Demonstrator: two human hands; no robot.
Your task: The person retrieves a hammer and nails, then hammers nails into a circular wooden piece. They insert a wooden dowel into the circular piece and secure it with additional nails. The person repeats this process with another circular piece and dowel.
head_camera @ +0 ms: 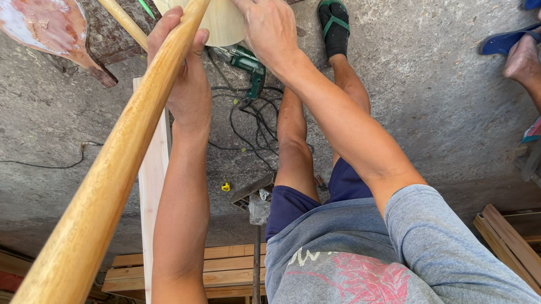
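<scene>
The rough grey concrete floor [439,85] carries a green power drill [243,63] amid tangled black cables [247,124], a small yellow object [225,187], a long pale wooden plank [152,186] and a worn reddish paddle blade [45,25].

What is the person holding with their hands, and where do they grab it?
A wooden paddle. The left hand wraps around its long shaft near the pale blade. The right hand presses a small, hard-to-identify tool against the blade.
</scene>
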